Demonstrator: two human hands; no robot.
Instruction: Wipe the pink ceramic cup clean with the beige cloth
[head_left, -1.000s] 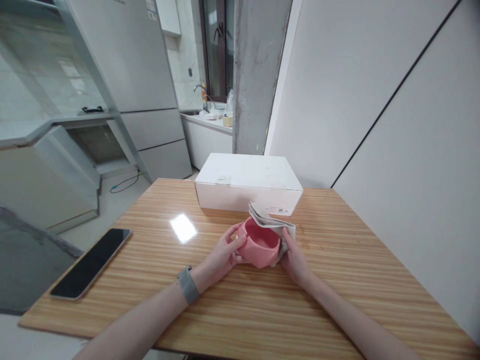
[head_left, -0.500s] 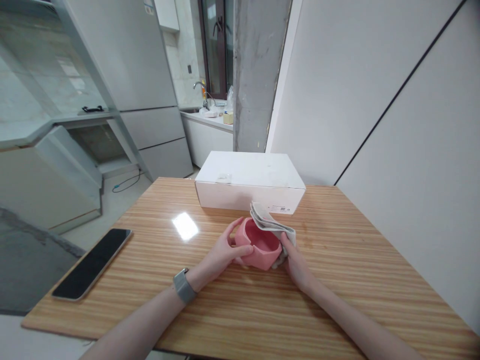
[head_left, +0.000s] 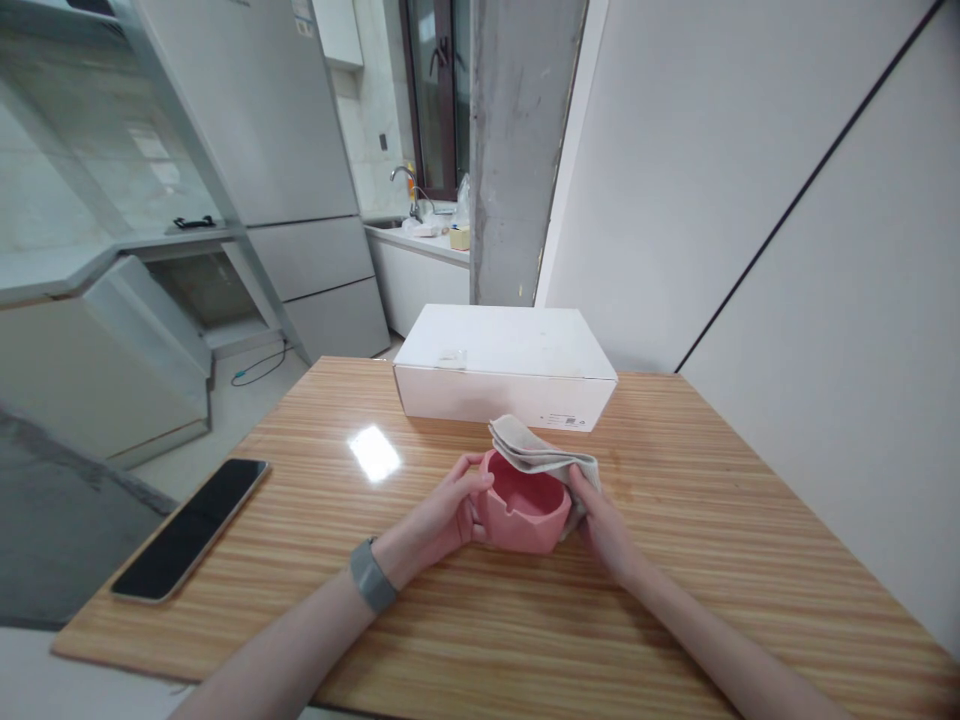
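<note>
Centre of the desk (head_left: 697, 500), and here's the pink bowl (head_left: 525, 532), angular-sided, notched at the rim, its mouth tipped toward six o'clock; whether its base touches the wood, I can't tell. The left grip (head_left: 452, 507) has it at nine o'clock, pinching the wall, thumb near the rim. Over at three o'clock the right grip (head_left: 606, 527) is closed on a folded grey cloth (head_left: 534, 450), its far end lying across the rim toward twelve; the lower fingers are hidden. The bowl looks stiff and fairly light, smooth enough to slide, perhaps brittle if knocked, so the side walls seem the safest hold. The cloth looks soft and floppy, best pinched through its layers. White box (head_left: 506, 390) at twelve, phone (head_left: 191, 532) at nine.
</note>
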